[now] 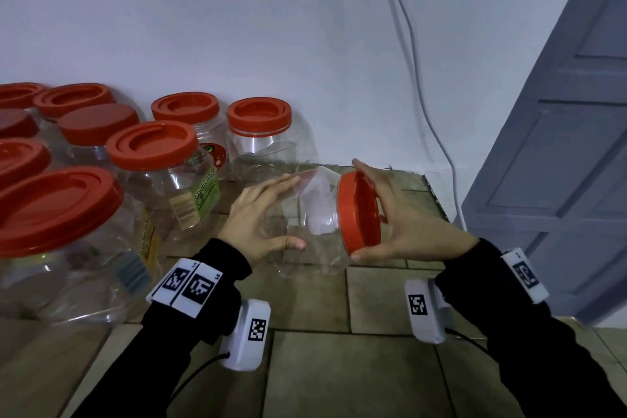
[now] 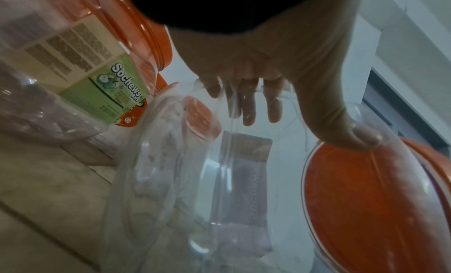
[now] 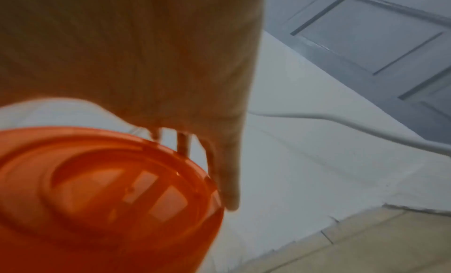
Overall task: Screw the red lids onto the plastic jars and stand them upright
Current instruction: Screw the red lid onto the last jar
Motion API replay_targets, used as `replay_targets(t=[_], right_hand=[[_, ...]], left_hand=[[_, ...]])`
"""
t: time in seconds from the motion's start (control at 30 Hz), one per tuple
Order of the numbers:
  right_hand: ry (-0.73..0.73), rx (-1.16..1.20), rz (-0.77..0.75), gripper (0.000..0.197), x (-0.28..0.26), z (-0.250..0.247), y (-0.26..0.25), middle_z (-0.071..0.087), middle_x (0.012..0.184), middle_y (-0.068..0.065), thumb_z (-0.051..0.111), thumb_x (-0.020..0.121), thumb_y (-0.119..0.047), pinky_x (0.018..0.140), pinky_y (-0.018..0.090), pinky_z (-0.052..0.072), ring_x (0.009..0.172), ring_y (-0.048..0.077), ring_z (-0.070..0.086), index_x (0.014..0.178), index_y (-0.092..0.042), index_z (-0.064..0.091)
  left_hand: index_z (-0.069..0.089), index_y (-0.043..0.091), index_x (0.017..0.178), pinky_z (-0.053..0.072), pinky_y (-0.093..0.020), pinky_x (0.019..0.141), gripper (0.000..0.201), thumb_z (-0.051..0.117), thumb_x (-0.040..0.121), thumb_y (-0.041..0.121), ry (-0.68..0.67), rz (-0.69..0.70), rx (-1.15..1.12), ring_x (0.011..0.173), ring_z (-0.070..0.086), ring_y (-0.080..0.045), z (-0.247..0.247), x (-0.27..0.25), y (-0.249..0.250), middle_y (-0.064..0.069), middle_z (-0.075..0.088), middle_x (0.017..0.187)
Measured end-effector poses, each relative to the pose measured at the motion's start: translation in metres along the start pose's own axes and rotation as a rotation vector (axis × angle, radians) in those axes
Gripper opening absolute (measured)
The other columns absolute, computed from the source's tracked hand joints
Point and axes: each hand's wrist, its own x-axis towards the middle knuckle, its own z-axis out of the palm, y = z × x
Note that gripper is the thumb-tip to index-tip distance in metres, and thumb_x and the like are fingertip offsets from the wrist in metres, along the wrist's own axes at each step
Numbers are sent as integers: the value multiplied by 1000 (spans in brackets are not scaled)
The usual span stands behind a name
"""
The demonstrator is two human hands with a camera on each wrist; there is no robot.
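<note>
Clear plastic jar [image 1: 305, 231] lies sideways in the air between both hands. The left hand [image 1: 261, 214] cups its base, fingers spread; the right hand [image 1: 403, 224] grips the red lid [image 1: 359, 214]. A crooked thread could jam. Capped jars [image 1: 159, 163] crowd the left; the floor [image 1: 339, 366] nearer the person is free.

A clear plastic jar [image 1: 315, 231] wears a red lid [image 1: 359, 214], matching the red lids [image 1: 152, 144] on the transparent jars [image 1: 190, 187] to its left, one bearing a green and cream label [image 1: 200, 197]. Black sleeves [image 1: 210, 282] carry white bands with black square-patterned markers [image 1: 200, 288]. Beneath the jar lie mottled tan tiles [image 1: 339, 366]; behind it a white wall [image 1: 237, 27], to its right a grey-blue panelled door [image 1: 559, 146].
</note>
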Motion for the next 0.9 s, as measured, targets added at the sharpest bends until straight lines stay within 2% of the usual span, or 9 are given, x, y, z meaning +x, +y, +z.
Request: replay_targets(t=[0.1,0.17,0.23,0.3,0.37,0.4,0.57,0.73,0.9], right_hand=[[86,39,57,116,1,4,-4,25,140,-4,77,55,-58,94,29,43,122,13,41,144,-38,6],[54,190,185,108,1,4,-9,34,132,-3,62,52,-71,77,33,56,110,17,53,142,-35,15],[43,260,247,102,1,4,-8,42,123,-6,52,53,-75,65,34,59,95,11,56,140,-31,23],[8,209,203,107,2,3,-2,41,129,-6,55,53,-79,82,40,56,106,10,53,142,-35,14],[-61,152,134,122,0,3,4,25,147,-3,69,48,-77,105,42,40,130,14,38,142,-45,-3],[-52,150,105,125,-1,4,5,19,149,-4,74,47,-70,109,41,35,133,13,33,141,-47,-5],[220,208,83,112,3,23,-5,26,129,-5,84,61,-38,107,32,31,123,11,35,144,-37,9],[307,224,135,114,14,33,-27,24,142,1,76,59,-54,106,31,29,131,16,31,147,-25,10],[367,372,78,119,28,49,-48,16,147,-1,67,51,-62,104,26,28,127,7,29,147,-31,2]], left_hand=[[26,39,130,26,-40,103,100,44,45,88,-9,-4,12,119,30,-11,1,1,1,15,33,134],[26,38,131,25,-42,104,101,44,45,88,-20,7,23,120,31,-12,2,3,1,13,35,135],[26,38,131,26,-43,104,101,44,46,88,-29,18,31,120,32,-13,3,5,1,12,36,135],[26,37,131,26,-42,104,102,44,46,88,-23,24,34,120,32,-13,4,5,1,12,36,134],[27,36,131,26,-38,102,101,44,46,88,8,19,24,118,32,-11,4,2,0,14,35,133],[28,36,131,26,-37,100,100,43,47,88,30,16,16,116,32,-10,3,1,-1,15,34,132],[28,36,132,27,-40,102,97,44,51,86,52,1,20,118,31,-8,-1,-4,-5,14,33,135],[28,35,133,25,-35,104,95,48,54,84,118,-46,-19,123,29,-5,-3,-17,-11,11,33,138],[30,29,134,28,-25,101,101,56,52,80,249,-194,-153,126,34,-10,-11,-34,-19,6,37,136]])
